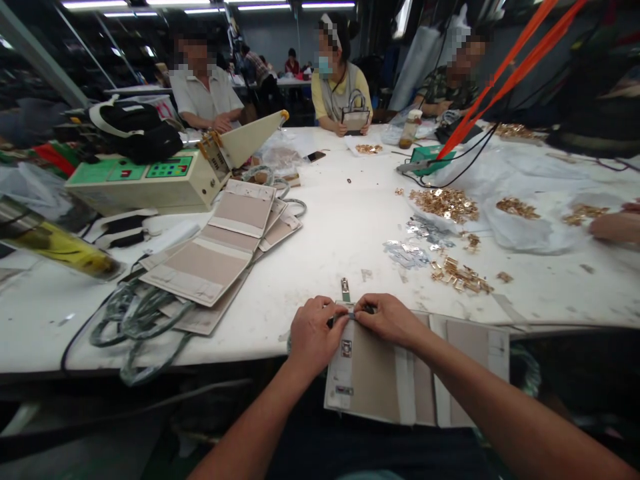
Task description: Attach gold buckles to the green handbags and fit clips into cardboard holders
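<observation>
An unfolded, beige-lined bag body [380,373] lies at the table's front edge, partly over my lap. My left hand [315,333] is closed at its upper left corner, thumb and fingers pinching the edge. Fingertip to fingertip with it, my right hand [384,317] pinches the same spot. A small greyish piece shows between the fingertips, mostly hidden. Just beyond them a metal clasp tab [345,288] sticks out past the edge. Two metal backing plates sit on the pale strip below: an upper plate [347,348] and a lower plate [344,391].
Stacked bag bodies [205,260] with wrapped handles [130,320] lie left, near a cream machine [140,180] and a bottle [55,240]. Gold fittings [450,205] and silver plates [407,253] are heaped right. Orange straps [480,100] hang there. Co-workers sit across the table.
</observation>
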